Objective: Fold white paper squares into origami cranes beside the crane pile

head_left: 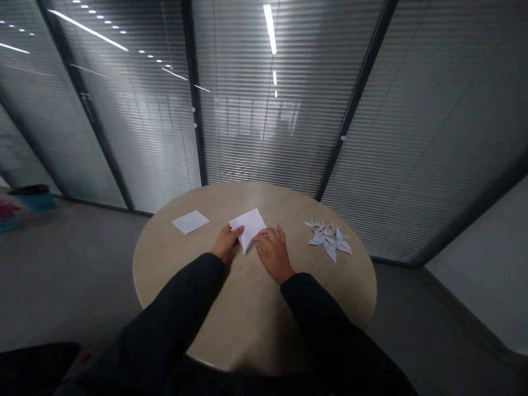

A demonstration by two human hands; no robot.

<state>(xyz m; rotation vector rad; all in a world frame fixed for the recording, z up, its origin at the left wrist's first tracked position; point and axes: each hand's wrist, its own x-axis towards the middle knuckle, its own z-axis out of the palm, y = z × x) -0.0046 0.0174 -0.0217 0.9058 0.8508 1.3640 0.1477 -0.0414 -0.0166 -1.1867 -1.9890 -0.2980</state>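
The left hand (226,243) and right hand (274,254), half-open, grip nothing. They steady a folded white paper square (247,226) flat on the round pale-wood desk (256,313).

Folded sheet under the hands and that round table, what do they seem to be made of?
The folded sheet looks like thin white paper, matte, with crisp creases. The round table looks like pale wood or wood-grain laminate, with faint streaks and low sheen; the view can't settle which.

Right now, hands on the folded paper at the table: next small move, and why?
Probably run the right hand along the folded white paper square to sharpen the crease: its fingertips are at the paper's edge, while the left hand already steadies the other side.
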